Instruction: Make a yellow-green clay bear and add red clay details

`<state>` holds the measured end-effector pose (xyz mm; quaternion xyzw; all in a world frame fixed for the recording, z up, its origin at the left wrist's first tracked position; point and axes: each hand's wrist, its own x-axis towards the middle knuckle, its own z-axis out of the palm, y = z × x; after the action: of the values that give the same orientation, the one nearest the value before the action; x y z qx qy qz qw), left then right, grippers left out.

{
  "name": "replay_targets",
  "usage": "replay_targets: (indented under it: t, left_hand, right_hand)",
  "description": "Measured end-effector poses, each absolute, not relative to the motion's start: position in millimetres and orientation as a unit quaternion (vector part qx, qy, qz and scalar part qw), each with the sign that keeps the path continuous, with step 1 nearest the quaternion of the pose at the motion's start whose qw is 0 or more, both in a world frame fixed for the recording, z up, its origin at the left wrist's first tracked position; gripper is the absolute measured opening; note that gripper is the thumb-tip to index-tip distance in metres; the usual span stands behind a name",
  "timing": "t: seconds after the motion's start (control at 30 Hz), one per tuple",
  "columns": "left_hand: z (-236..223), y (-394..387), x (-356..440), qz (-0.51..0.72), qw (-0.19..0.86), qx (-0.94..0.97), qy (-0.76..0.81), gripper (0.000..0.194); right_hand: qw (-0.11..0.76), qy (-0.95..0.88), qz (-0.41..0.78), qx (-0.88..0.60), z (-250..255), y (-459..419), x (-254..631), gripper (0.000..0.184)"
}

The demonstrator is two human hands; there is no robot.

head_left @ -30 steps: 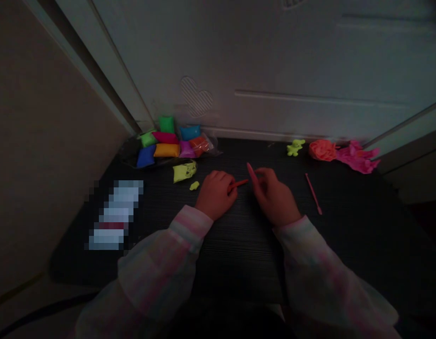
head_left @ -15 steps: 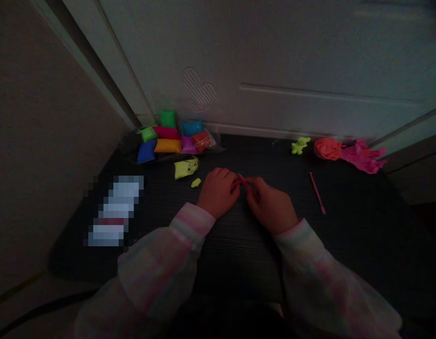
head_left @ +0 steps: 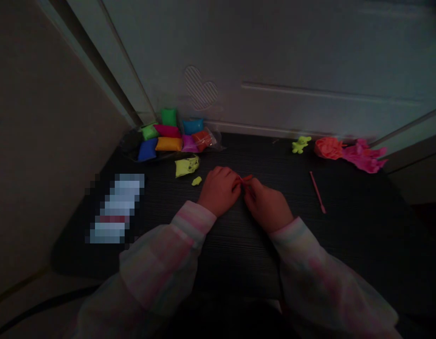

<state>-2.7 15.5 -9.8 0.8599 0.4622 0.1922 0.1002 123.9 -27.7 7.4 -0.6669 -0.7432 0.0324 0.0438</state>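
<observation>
My left hand [head_left: 219,192] and my right hand [head_left: 269,205] meet over the dark table, fingertips almost touching. A thin pink stick [head_left: 241,180], much like a clay modelling tool, shows between them. My right fingers pinch it. The left fingers are curled, and whatever they hold is hidden from me. Just left of that hand lies a small yellow clay lump [head_left: 196,181]. Behind the lump is an opened yellow clay packet [head_left: 186,166]. A second pink modelling tool [head_left: 317,192] lies to the right of my right hand.
Clay packets in several colours [head_left: 169,143] lie in clear plastic at the back left. A yellow bear figure [head_left: 301,145] stands back right, beside crumpled orange and pink material [head_left: 362,154]. A blurred-out bright phone-like rectangle [head_left: 117,209] lies left. A white panelled door [head_left: 274,56] rises behind the table [head_left: 239,254].
The pink stick between my fingers has tilted and less of it shows. My right hand has shifted slightly left and turned a little. Everything on the table lies as before.
</observation>
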Motion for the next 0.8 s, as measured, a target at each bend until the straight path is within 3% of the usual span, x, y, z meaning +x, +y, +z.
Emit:
replay_targets:
  t: [0.8]
  left_hand:
    - [-9.1,15.6,-3.0,0.192,0.095,0.855,0.472,0.017]
  right_hand:
    - [0.075,-0.713,0.069,-0.694,5.7,-25.8,124.8,0.021]
